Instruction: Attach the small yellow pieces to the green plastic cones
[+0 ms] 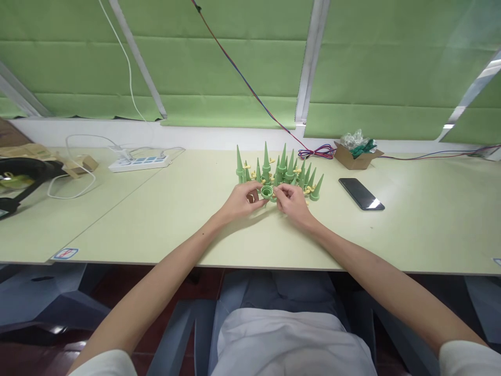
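In front of me, my left hand [246, 200] grips a round green plastic piece [266, 192] between thumb and fingers, its hollow ringed end facing up toward me. Close on its right side, my right hand [291, 201] is pinched at the edge of that piece; what its fingertips hold is too small to make out. Behind both hands stand several green cone-shaped spikes [282, 162] on round bases, with small yellow pieces [309, 189] among them. The hands hide part of this group.
To the right lie a black phone [361, 194] and a small cardboard box [357, 156] with plastic wrap and green material. A red-and-blue cable coil [317, 152] rests by the wall. On the left are a white power strip [139, 163] and a black object [27, 177]. The table's front edge is near me.
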{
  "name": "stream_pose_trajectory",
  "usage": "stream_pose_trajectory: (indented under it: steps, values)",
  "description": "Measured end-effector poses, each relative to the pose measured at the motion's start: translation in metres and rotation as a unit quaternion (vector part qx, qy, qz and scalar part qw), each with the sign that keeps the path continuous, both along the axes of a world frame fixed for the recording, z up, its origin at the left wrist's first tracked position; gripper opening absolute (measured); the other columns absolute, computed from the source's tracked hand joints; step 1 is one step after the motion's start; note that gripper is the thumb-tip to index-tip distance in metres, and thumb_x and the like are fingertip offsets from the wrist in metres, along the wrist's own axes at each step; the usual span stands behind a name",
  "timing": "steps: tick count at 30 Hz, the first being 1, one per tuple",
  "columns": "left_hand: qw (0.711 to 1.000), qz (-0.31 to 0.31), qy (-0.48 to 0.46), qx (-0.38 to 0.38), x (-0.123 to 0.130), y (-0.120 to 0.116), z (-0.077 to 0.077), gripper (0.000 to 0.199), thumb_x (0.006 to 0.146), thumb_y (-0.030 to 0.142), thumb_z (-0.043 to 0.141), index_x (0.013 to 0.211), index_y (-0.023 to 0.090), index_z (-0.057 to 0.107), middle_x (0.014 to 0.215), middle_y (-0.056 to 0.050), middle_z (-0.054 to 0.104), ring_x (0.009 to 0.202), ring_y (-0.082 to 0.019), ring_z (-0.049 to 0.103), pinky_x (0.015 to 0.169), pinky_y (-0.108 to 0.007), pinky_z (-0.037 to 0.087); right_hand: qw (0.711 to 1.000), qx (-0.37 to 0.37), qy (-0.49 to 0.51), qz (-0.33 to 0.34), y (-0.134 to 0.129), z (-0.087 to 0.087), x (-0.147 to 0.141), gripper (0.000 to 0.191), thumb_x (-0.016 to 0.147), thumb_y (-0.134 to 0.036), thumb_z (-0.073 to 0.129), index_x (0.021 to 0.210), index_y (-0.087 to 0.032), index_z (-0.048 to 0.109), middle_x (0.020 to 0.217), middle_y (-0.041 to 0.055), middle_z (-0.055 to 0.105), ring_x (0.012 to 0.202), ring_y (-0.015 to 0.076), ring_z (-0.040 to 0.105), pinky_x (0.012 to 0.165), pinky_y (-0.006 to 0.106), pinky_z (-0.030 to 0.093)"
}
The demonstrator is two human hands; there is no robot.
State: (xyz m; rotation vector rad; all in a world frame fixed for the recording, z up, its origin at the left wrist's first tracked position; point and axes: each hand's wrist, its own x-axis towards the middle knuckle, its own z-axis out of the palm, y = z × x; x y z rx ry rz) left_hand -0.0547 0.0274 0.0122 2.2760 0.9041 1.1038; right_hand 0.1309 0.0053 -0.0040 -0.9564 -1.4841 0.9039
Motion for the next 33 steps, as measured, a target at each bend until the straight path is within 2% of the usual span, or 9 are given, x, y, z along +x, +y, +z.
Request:
stream_pose_trajectory:
  steps: [5, 8, 11, 15, 17, 20, 23, 28, 33]
  values:
    - [1.000, 0.008, 0.012, 0.013, 0.000, 0.000, 0.000, 0.024, 0.083, 0.035, 0.069, 0.097, 0.016, 0.064, 0.090, -0.003, 0.064, 0.065, -0.010, 0.056, 0.059, -0.024, 0.049, 1.000, 0.011, 0.001, -0.006, 0.003, -0.003, -0.001, 0.038, 0.087, -0.050, 0.060, 0.064, -0.021, 0.051, 0.047, -0.0044, 0.044, 0.044, 0.0102, 0.036, 0.047, 0.027, 0.029]
    - [1.000, 0.011, 0.012, -0.016, -0.001, -0.001, 0.001, 0.032, 0.081, 0.035, 0.071, 0.105, 0.017, 0.060, 0.103, -0.006, 0.064, 0.068, -0.010, 0.058, 0.059, -0.024, 0.049, 1.000, 0.021, 0.010, -0.012, 0.005, -0.005, -0.001, 0.037, 0.088, -0.051, 0.060, 0.068, -0.021, 0.053, 0.049, -0.0043, 0.045, 0.045, 0.0104, 0.038, 0.046, 0.027, 0.029]
    - [0.998, -0.013, -0.024, -0.065, -0.001, -0.002, 0.003, 0.037, 0.079, 0.034, 0.073, 0.108, 0.020, 0.053, 0.109, -0.006, 0.060, 0.069, -0.010, 0.059, 0.059, -0.024, 0.049, 0.999, 0.040, 0.029, -0.018, 0.005, -0.005, 0.000, 0.037, 0.089, -0.052, 0.060, 0.071, -0.021, 0.053, 0.054, -0.0044, 0.045, 0.045, 0.0103, 0.040, 0.046, 0.027, 0.031]
    - [0.977, -0.044, -0.139, -0.157, -0.003, -0.001, 0.007, 0.024, 0.083, 0.032, 0.068, 0.087, 0.019, 0.049, 0.076, 0.002, 0.055, 0.055, -0.008, 0.052, 0.050, -0.022, 0.042, 0.997, 0.068, 0.037, -0.028, 0.003, -0.006, 0.000, 0.036, 0.092, -0.052, 0.059, 0.075, -0.021, 0.053, 0.063, -0.0036, 0.046, 0.048, 0.0095, 0.041, 0.046, 0.026, 0.032]
    - [0.962, -0.042, -0.176, -0.204, -0.003, -0.001, 0.010, 0.028, 0.088, 0.039, 0.063, 0.075, 0.018, 0.050, 0.063, 0.002, 0.051, 0.050, -0.009, 0.049, 0.046, -0.023, 0.039, 0.996, 0.081, 0.026, -0.029, 0.002, -0.006, 0.000, 0.034, 0.094, -0.051, 0.057, 0.077, -0.021, 0.053, 0.065, -0.0035, 0.044, 0.049, 0.0094, 0.040, 0.046, 0.026, 0.032]
    - [0.938, -0.061, -0.180, -0.290, -0.003, 0.000, 0.014, 0.045, 0.092, 0.054, 0.057, 0.068, 0.015, 0.056, 0.058, -0.001, 0.053, 0.048, -0.010, 0.050, 0.043, -0.024, 0.038, 0.994, 0.105, -0.005, -0.032, -0.001, -0.006, 0.000, 0.033, 0.096, -0.049, 0.055, 0.079, -0.021, 0.053, 0.065, -0.0035, 0.043, 0.051, 0.0098, 0.039, 0.048, 0.027, 0.031]
    - [0.914, -0.093, -0.161, -0.360, -0.001, -0.001, 0.013, 0.051, 0.089, 0.060, 0.060, 0.068, 0.014, 0.057, 0.057, -0.004, 0.057, 0.047, -0.010, 0.051, 0.041, -0.023, 0.036, 0.993, 0.115, -0.028, -0.028, -0.003, -0.006, 0.000, 0.032, 0.097, -0.049, 0.052, 0.081, -0.021, 0.055, 0.064, -0.0035, 0.043, 0.051, 0.0102, 0.038, 0.049, 0.027, 0.030]
    - [0.903, -0.120, -0.157, -0.382, 0.000, -0.002, 0.011, 0.049, 0.086, 0.053, 0.070, 0.061, 0.015, 0.051, 0.048, 0.003, 0.044, 0.044, -0.009, 0.049, 0.046, -0.024, 0.039, 0.992, 0.117, -0.048, -0.018, -0.003, -0.005, 0.001, 0.032, 0.097, -0.048, 0.051, 0.081, -0.022, 0.054, 0.064, -0.0032, 0.042, 0.051, 0.0103, 0.036, 0.049, 0.027, 0.029]
    - [0.900, -0.128, -0.168, -0.382, -0.001, -0.004, 0.013, 0.038, 0.082, 0.045, 0.075, 0.070, 0.015, 0.057, 0.057, 0.004, 0.042, 0.049, -0.009, 0.048, 0.044, -0.024, 0.037, 0.992, 0.109, -0.062, -0.014, -0.002, -0.005, 0.002, 0.031, 0.097, -0.047, 0.051, 0.081, -0.021, 0.055, 0.065, -0.0026, 0.043, 0.053, 0.0110, 0.038, 0.051, 0.027, 0.029]
